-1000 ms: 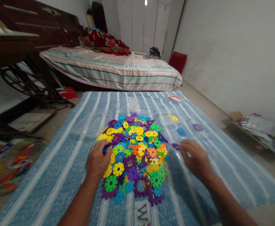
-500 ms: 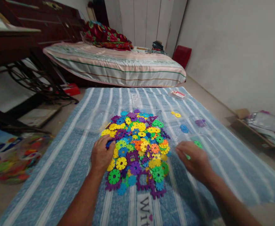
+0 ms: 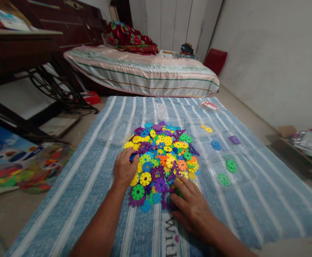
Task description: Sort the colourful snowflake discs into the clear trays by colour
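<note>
A heap of coloured plastic gear-shaped pieces (image 3: 162, 162) lies on a blue striped cloth (image 3: 97, 178). My left hand (image 3: 125, 169) rests on the heap's left edge, fingers curled over a dark blue piece. My right hand (image 3: 192, 207) lies on the heap's near right edge, fingers stretched onto the pieces. To the right stand clear plastic trays: the nearest tray (image 3: 248, 173) holds two green pieces (image 3: 231, 166). Further back lie a blue piece (image 3: 215, 145), a purple piece (image 3: 234, 139) and yellow pieces (image 3: 207, 129).
A bed (image 3: 142, 73) with a striped sheet stands behind the cloth. A dark wooden table (image 3: 16, 46) with a metal frame is at the left. A bag of coloured toys (image 3: 35, 171) lies on the floor at left. A cardboard box (image 3: 300, 146) sits by the right wall.
My right hand has come back from the clear tray to the heap's near right edge. Two green pieces now lie in that tray. The left hand stayed on the heap.
</note>
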Tool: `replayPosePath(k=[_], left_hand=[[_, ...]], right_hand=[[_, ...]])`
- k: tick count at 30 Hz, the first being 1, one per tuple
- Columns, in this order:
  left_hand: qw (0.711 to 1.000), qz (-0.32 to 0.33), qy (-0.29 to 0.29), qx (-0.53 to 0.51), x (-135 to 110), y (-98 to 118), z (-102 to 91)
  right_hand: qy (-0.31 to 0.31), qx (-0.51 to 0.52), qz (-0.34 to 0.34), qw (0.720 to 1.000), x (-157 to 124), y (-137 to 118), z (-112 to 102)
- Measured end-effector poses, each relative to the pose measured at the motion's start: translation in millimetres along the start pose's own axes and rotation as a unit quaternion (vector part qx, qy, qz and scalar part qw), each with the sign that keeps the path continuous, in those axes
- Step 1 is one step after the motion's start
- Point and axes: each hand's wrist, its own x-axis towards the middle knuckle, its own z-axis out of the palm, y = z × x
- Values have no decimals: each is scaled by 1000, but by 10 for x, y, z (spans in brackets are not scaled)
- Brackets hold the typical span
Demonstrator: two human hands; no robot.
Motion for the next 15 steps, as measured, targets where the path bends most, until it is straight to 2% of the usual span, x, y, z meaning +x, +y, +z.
replayPosePath(k=[5,8,13,15], left_hand=[[1000,-3,1,-2,4,-4,2],[1000,4,6,1,14,-16,2],[999,28,12,11,41,-89,13],[999,37,14,13,53,-121,22]], right_hand=[[23,-9,-3,1000,-10,-38,212],[42,-11,-4,999,-24,-44,250],[17,29,-6,999,14,-64,72],[26,42,-12,999,42,-55,-45]])
